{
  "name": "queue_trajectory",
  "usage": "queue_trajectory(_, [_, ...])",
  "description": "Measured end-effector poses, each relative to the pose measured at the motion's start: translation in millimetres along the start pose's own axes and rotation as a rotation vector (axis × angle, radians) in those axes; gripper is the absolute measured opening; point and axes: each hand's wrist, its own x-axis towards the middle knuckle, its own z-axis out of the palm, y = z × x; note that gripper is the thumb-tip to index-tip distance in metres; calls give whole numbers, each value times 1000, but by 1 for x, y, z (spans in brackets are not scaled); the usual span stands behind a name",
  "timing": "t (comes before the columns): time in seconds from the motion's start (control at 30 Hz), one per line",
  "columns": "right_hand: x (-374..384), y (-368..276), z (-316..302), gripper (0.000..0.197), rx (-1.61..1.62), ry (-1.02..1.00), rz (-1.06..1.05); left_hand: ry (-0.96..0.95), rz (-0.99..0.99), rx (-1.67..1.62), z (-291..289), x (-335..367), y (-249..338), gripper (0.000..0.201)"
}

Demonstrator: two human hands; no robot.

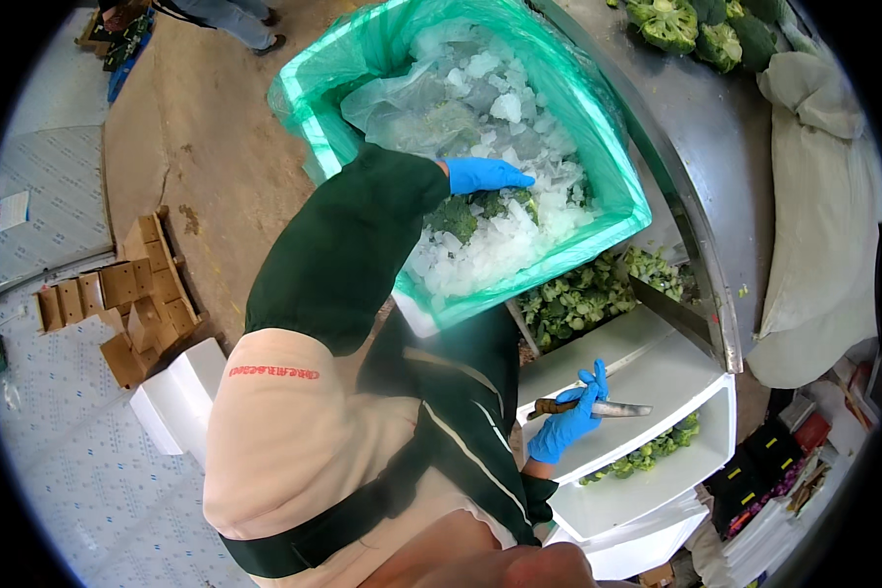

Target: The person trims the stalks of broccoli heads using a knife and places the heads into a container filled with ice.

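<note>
My left hand [487, 174], in a blue glove, reaches into a white foam box lined with green plastic [314, 118]. Its fingers lie stretched out and together over broccoli [456, 218] half buried in crushed ice [549, 211]; the fingers' undersides are hidden. At the lower right, my right hand [565, 428], also gloved in blue, is closed around the wooden handle of a knife [622, 410]. The short, curved blade points right, above a white foam box [647, 363] and apart from the broccoli.
Right of the lined box runs a metal worktop [715, 127] with cut broccoli heads [666, 24] at its far end. Leafy green trimmings [578, 304] fill a container below. Cardboard pieces [137, 294] and a white foam box [181, 397] stand left. Another person's legs [235, 22] show at the top.
</note>
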Motion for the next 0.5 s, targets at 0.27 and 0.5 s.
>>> queue_trajectory(0.27, [7, -5, 16, 30, -82, -90, 59, 97, 146, 21, -41, -26, 23, 75])
queue_trajectory(0.5, [15, -26, 52, 32, -171, -439, 39, 124, 104, 171, -12, 30, -19, 90])
